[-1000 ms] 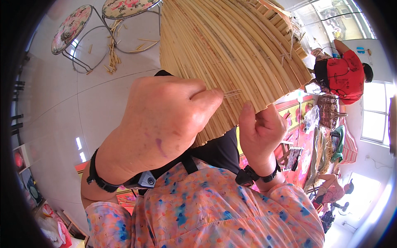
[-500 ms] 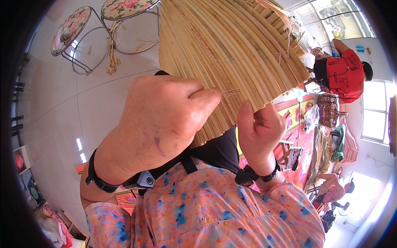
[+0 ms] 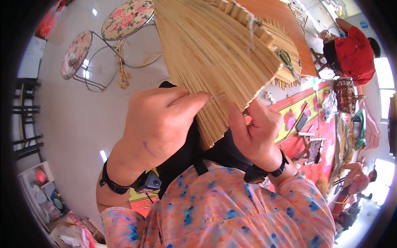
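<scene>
Tan panel [image 3: 206,45] is cropped above; right hand [image 3: 258,130] clamps it, left hand [image 3: 157,124] pinches strands [image 3: 218,94].

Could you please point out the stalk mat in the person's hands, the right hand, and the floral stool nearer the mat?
Stalk mat [image 3: 219,51]: head view, middle of its ribbed face.
Right hand [image 3: 258,131]: head view, middle of the hand.
Floral stool [image 3: 127,20]: head view, its round patterned seat.
</scene>
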`<action>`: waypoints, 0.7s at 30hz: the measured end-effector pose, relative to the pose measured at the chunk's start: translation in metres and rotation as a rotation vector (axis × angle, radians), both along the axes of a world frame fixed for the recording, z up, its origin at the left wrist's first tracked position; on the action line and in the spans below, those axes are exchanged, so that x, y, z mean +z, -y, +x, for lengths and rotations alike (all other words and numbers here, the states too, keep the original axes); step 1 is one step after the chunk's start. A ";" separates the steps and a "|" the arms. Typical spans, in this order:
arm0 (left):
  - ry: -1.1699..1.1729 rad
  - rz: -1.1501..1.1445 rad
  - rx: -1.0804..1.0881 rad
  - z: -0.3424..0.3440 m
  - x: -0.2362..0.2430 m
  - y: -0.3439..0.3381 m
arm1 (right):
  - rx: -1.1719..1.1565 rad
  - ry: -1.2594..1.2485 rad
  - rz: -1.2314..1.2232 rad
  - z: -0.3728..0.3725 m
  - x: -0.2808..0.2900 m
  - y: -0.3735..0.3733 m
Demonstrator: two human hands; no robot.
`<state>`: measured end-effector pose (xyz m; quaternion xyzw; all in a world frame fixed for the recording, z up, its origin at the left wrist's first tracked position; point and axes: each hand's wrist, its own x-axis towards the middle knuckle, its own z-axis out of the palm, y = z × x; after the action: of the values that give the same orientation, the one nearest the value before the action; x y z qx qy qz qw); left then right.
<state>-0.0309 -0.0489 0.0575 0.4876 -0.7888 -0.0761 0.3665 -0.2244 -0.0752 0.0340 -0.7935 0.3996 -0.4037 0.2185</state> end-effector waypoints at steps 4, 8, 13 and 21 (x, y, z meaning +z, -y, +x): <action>0.057 0.097 0.012 0.006 0.004 -0.001 | 0.198 0.061 0.003 -0.015 -0.007 0.007; 0.089 0.165 0.019 0.001 0.012 0.001 | 0.281 0.344 0.010 -0.019 -0.039 0.017; 0.162 0.189 0.016 0.003 0.015 0.003 | 0.346 0.627 0.088 -0.010 -0.071 0.017; 0.181 0.229 0.224 0.034 0.007 -0.034 | 0.535 0.765 0.267 -0.002 -0.088 0.009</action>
<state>0.0029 -0.0153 0.0644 0.6157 -0.7456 -0.0798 0.2421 -0.2263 -0.0844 -0.0536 -0.6281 0.1207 -0.5413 0.5458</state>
